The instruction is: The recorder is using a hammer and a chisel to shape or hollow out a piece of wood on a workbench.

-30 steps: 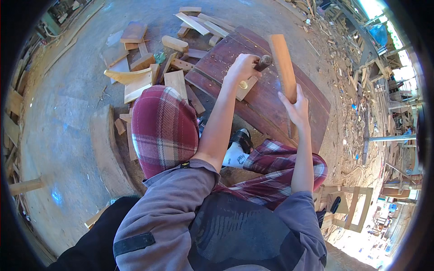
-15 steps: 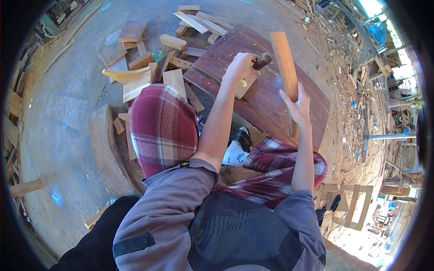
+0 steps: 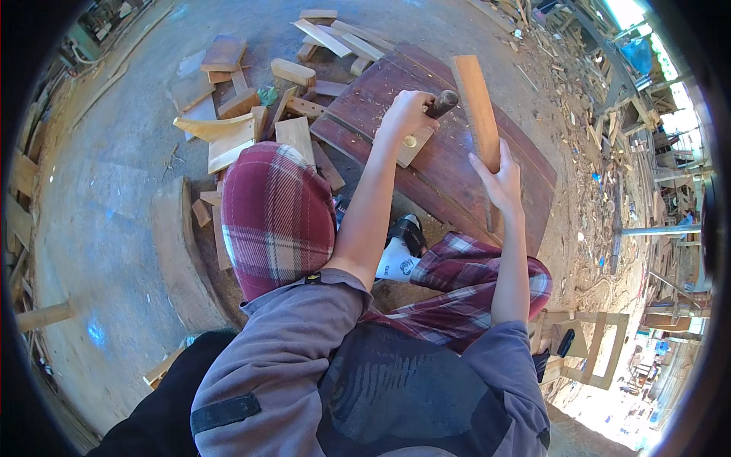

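My left hand (image 3: 410, 114) is closed round a chisel, whose dark round handle (image 3: 442, 103) sticks out past the fingers toward the right; its blade is hidden. Just below that hand lies a small pale wood block (image 3: 415, 146) with a round mark on its face. In my right hand (image 3: 502, 179) is a flat, paddle-like wooden mallet (image 3: 475, 99), raised beside the chisel handle and apart from it. Beneath both hands is a dark reddish plank board (image 3: 457, 186), sprinkled with wood chips.
Offcuts and shaped wood pieces (image 3: 228, 141) are heaped on the floor left of the board. A thick curved timber (image 3: 186, 251) lies near my left knee (image 3: 278, 213). My sandalled foot (image 3: 407, 236) is by the board's near edge. Scrap covers the ground at right.
The top of the wooden mallet has shifted slightly left and down with my right hand. My left hand and the chisel stay almost where they were.
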Demonstrator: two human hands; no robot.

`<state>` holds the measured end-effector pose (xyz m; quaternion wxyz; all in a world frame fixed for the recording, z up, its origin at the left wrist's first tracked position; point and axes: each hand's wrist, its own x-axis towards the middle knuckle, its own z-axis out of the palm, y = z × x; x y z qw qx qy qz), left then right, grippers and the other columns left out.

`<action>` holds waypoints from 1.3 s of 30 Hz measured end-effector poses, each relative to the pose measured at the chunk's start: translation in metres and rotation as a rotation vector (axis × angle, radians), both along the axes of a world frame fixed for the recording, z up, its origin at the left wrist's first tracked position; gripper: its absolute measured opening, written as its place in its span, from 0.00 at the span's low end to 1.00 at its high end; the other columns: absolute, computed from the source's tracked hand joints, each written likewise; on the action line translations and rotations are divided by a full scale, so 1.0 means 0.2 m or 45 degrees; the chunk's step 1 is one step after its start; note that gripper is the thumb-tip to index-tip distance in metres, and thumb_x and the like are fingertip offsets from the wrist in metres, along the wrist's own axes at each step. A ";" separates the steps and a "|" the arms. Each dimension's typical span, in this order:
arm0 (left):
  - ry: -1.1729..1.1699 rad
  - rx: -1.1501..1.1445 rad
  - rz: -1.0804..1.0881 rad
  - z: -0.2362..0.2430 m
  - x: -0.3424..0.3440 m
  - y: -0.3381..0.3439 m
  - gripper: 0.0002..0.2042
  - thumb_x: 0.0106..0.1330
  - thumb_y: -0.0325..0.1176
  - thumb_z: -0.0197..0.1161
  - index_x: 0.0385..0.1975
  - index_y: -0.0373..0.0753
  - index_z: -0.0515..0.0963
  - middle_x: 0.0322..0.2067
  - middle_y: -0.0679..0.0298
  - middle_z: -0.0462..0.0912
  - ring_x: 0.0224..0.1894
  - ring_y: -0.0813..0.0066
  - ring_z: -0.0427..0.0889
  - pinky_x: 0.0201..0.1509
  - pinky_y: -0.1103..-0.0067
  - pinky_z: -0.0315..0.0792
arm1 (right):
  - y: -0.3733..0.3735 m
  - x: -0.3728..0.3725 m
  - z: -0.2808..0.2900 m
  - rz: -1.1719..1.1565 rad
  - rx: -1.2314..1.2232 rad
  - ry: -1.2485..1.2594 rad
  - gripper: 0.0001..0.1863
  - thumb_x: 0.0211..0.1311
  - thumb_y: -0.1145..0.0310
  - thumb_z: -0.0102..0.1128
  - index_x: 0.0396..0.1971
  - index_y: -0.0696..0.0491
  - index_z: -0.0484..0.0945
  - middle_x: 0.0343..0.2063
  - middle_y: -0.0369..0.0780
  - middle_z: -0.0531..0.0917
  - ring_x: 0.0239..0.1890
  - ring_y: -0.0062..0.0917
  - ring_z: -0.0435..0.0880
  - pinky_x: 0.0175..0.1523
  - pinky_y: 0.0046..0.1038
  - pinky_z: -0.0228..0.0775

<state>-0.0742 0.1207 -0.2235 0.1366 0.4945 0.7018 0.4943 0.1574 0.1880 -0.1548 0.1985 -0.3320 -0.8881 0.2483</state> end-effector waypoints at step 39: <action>-0.074 0.044 0.152 -0.09 0.02 0.08 0.24 0.46 0.37 0.77 0.46 0.42 0.82 0.37 0.55 0.86 0.41 0.57 0.85 0.46 0.69 0.76 | -0.05 -0.14 0.12 -0.114 -0.153 0.047 0.34 0.55 0.46 0.66 0.48 0.61 0.70 0.36 0.56 0.82 0.42 0.47 0.83 0.48 0.39 0.72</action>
